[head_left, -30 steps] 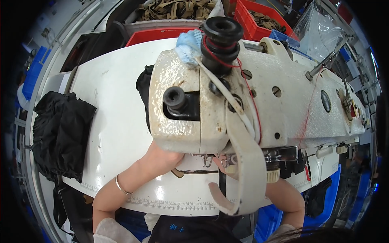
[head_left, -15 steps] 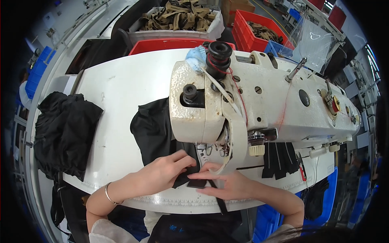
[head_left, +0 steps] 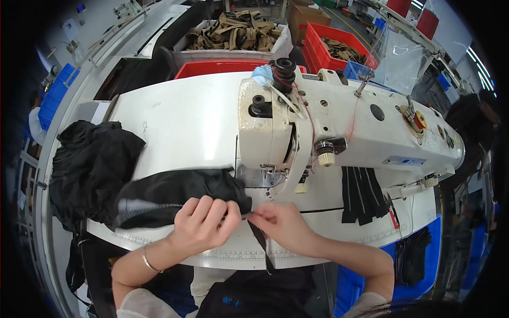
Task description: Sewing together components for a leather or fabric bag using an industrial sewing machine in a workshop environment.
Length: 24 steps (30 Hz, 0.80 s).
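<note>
A black fabric piece (head_left: 183,185) with a pale ribbed strip along its near edge lies left of the sewing machine's needle area, partly blurred. My left hand (head_left: 204,222) is closed on the near edge of this fabric. At its right corner my right hand (head_left: 283,225) pinches with thumb and forefinger; the fingertips hide exactly what is between them. From that spot a narrow black strap (head_left: 261,245) hangs toward the table's front edge. Behind both hands stands the white sewing machine (head_left: 275,127), its presser foot and needle apart from the fabric.
A crumpled black fabric pile (head_left: 93,175) sits at the left. Several black strips (head_left: 363,196) lie on the right beside red-handled snips (head_left: 394,216). A blue bin (head_left: 432,254) is below the table's right side. Bins of brown pieces (head_left: 233,52) stand behind the white table (head_left: 169,116).
The black fabric has come out from beside the needle and swung left, showing its ribbed strip. My left hand has moved slightly left and closed on it; my right hand now pinches its corner.
</note>
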Motion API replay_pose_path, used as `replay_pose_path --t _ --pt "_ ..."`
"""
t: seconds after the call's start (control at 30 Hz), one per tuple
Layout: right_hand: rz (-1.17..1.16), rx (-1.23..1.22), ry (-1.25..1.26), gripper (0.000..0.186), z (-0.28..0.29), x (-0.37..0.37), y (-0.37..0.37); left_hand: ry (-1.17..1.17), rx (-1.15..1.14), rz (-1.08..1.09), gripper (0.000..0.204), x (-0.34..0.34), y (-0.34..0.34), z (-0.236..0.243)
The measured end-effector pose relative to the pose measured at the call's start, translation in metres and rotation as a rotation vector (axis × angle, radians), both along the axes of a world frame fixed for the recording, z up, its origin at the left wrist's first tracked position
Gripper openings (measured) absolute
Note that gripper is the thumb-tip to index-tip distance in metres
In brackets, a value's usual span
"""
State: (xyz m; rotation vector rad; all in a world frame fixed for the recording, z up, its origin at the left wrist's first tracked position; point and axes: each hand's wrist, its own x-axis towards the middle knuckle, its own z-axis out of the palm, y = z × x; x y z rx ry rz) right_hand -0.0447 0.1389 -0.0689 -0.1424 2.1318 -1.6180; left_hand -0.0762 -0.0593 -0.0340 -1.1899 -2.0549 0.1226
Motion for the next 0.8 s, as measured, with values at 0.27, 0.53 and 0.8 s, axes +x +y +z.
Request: replay_pose_path --t 0.27,0.53,0.8 --pt "-0.354 -0.554 0.123 0.012 -0.044 -0.005 -0.027 -0.723 0.363 0.205 0.050 0.016 -0.006 -0.013" --pt "-0.221 -0.596 -0.019 0.015 -0.032 -0.002 -0.005 -1.513 0.464 -0.173 0.030 -0.041 0.008 -0.028" --pt "0.255 0.292 1.211 0.031 -0.039 0.008 0.018 -1.479 0.397 -0.119 0.020 -0.049 0.008 -0.021"
